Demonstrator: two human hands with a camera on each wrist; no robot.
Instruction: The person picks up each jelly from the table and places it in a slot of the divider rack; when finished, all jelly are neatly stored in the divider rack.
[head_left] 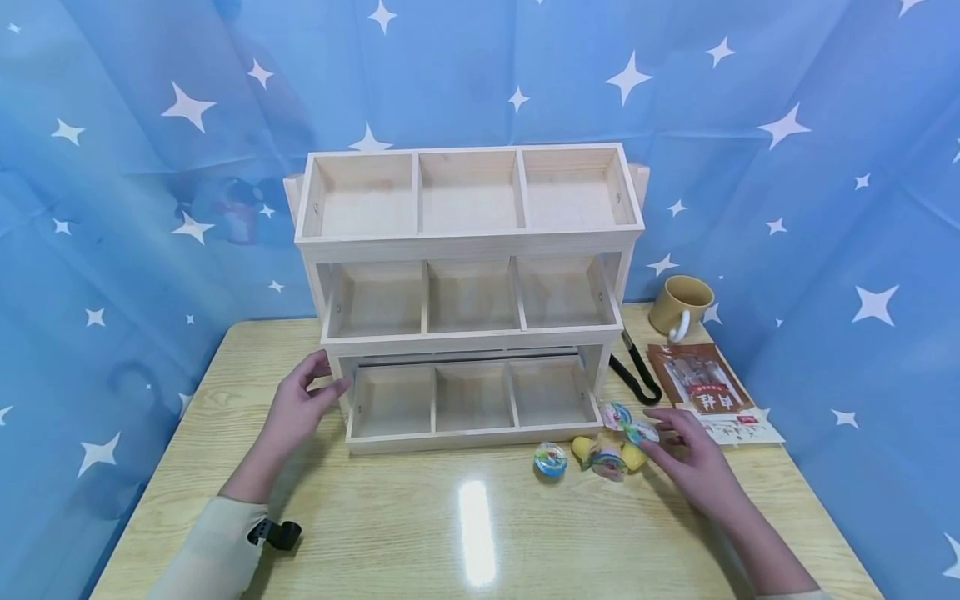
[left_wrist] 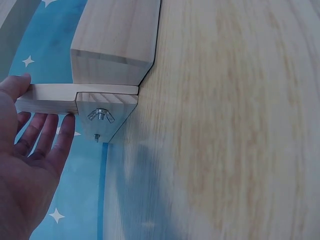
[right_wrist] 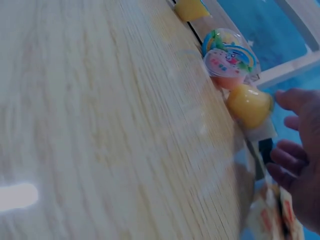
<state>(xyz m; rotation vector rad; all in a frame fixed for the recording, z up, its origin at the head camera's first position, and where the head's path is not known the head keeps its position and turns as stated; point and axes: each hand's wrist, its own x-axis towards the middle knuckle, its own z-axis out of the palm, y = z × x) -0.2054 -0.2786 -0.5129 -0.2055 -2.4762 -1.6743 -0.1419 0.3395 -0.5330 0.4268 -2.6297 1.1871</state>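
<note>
A three-tier wooden shelf (head_left: pixel 471 248) with three compartments per tier stands at the table's back. My left hand (head_left: pixel 300 402) is at its left side. In the left wrist view, the left hand (left_wrist: pixel 35 155) holds a wooden upright (left_wrist: pixel 50 96) between thumb and fingers. Several jelly cups lie by the shelf's front right corner, among them a blue-lidded jelly cup (head_left: pixel 551 459). My right hand (head_left: pixel 693 462) is beside this group, fingers loosely bent. In the right wrist view, its thumb (right_wrist: pixel 290 100) is close to a yellow jelly cup (right_wrist: pixel 249 106); contact is unclear.
Right of the shelf lie black-handled tongs (head_left: pixel 641 375) and a brown packet (head_left: pixel 701 379) on a paler one. A tan mug (head_left: pixel 681 304) stands behind them. A starry blue curtain (head_left: pixel 465 75) hangs around the wooden table (head_left: pixel 375 533).
</note>
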